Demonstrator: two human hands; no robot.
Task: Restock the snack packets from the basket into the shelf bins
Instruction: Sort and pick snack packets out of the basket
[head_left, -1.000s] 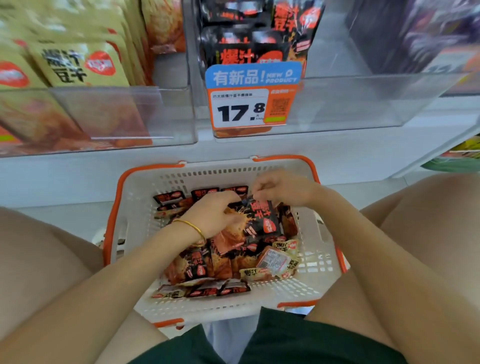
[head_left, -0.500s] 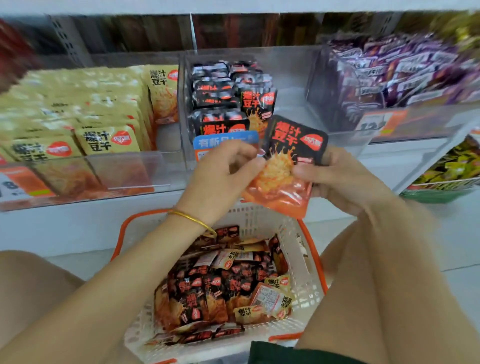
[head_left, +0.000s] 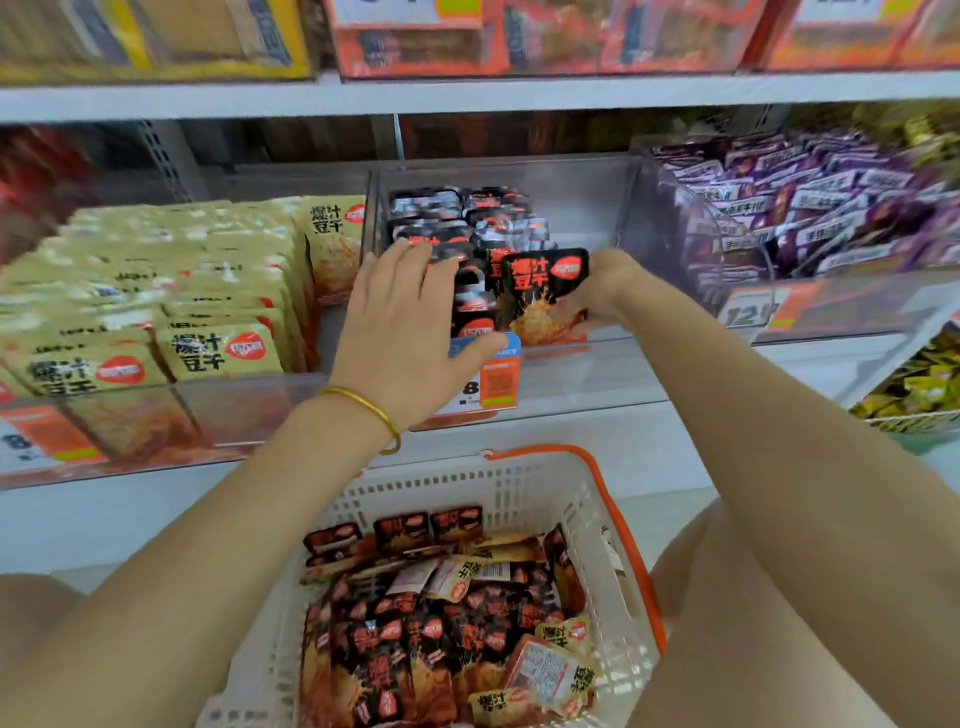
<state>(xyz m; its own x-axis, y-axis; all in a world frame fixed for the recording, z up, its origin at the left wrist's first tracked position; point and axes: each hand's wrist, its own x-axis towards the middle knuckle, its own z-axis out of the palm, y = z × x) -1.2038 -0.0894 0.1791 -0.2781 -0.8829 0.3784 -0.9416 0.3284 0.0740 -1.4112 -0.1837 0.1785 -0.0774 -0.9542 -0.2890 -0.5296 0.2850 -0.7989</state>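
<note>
A black and orange snack packet (head_left: 543, 291) stands upright at the front of the clear middle shelf bin (head_left: 571, 208), and my right hand (head_left: 597, 291) grips its right edge. My left hand (head_left: 400, 332) lies flat with spread fingers against the row of black packets (head_left: 467, 228) standing in that bin; it holds nothing. Below, between my knees, the white basket with orange rim (head_left: 592, 499) holds several black packets (head_left: 415, 639) and a few yellow ones (head_left: 566, 634).
A clear bin of yellow packets (head_left: 171, 312) stands to the left and a bin of purple packets (head_left: 800, 208) to the right. A blue and orange price tag (head_left: 493, 374) hangs on the middle bin's front. Boxed goods fill the shelf above (head_left: 519, 36).
Both hands rose from the basket with one black packet and carried it forward into the middle bin. My left hand let go of it and now rests on the stacked packets.
</note>
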